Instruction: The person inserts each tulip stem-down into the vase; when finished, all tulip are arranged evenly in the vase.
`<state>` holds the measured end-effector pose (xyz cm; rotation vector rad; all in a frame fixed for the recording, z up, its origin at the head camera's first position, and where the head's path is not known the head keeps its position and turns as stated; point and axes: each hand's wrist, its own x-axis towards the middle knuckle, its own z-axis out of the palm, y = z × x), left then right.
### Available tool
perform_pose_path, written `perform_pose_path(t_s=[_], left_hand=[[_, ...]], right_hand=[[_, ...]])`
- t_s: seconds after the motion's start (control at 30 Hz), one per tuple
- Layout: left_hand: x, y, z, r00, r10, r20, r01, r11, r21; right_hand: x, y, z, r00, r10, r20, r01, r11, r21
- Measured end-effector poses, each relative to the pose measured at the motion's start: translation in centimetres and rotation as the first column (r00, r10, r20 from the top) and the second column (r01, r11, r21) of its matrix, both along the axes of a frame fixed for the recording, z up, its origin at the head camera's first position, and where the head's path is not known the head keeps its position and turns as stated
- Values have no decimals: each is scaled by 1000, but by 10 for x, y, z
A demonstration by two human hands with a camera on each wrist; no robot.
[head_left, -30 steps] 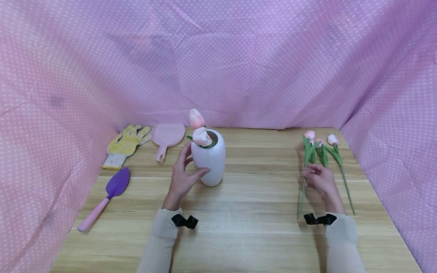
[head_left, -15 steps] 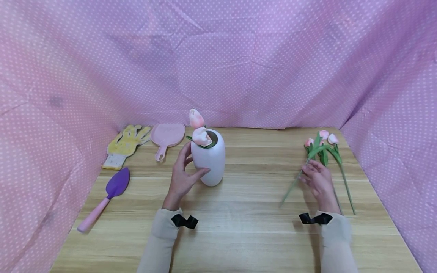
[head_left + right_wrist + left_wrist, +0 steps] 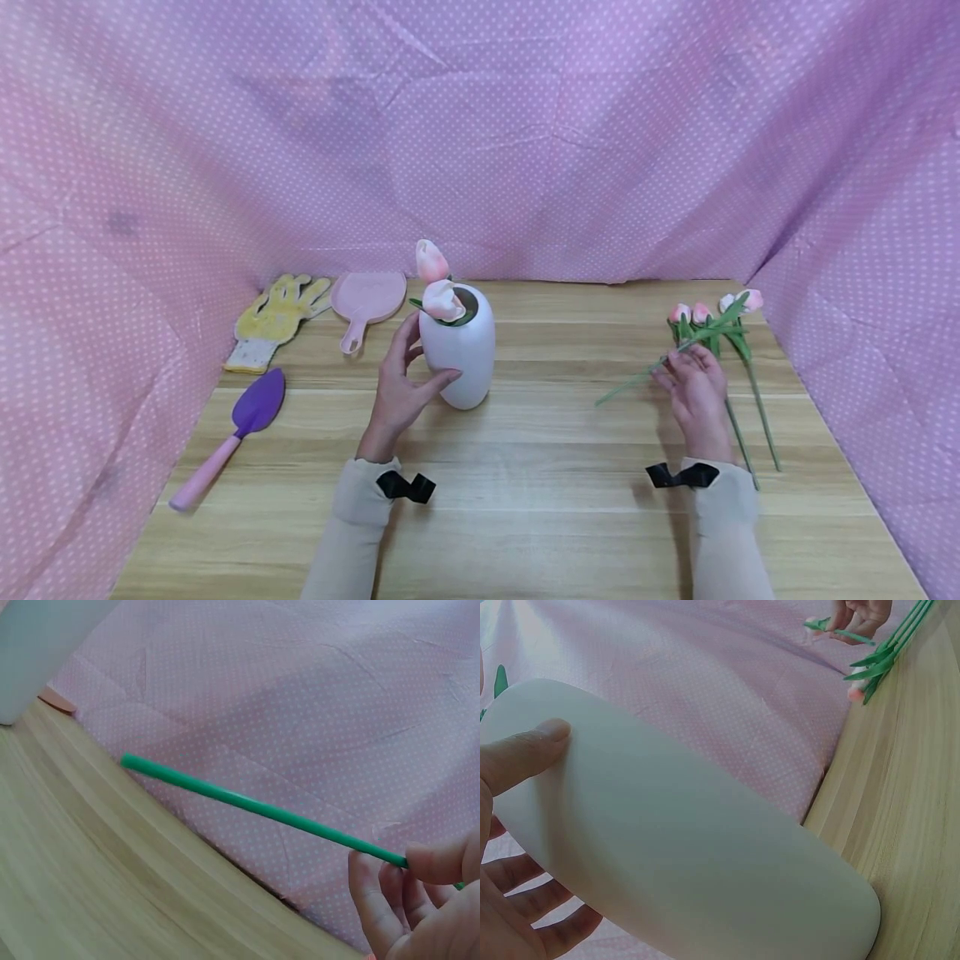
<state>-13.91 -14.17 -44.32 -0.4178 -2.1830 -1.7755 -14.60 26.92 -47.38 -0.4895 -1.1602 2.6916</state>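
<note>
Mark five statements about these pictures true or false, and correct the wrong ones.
1. The left hand grips the vase. True.
2. The vase holds no flowers. False: two blooms show at its mouth.
3. The right hand pinches a tulip stem. True.
4. The trowel is all yellow. False: the trowel has a purple blade and pink handle.
5. The glove lies right of the vase. False: the glove lies left of it.

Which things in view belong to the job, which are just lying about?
Job, apparently:
white vase
held tulip
two tulips in the vase
loose tulips, likely

Lying about:
purple trowel
yellow-and-white glove
pink pan-shaped item
</note>
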Motion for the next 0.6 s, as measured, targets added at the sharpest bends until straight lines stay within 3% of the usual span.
perform_pose_path(t_s=[0.33, 0.6], left_hand=[[0, -1, 0, 1000, 1, -3, -1, 1000, -5], [0, -1, -1, 1000, -1, -16, 1, 1000, -12]], right_hand=[[-9, -18, 14, 988, -148, -46, 138, 976, -165], [-17, -35, 26, 973, -209, -95, 189, 965, -184]])
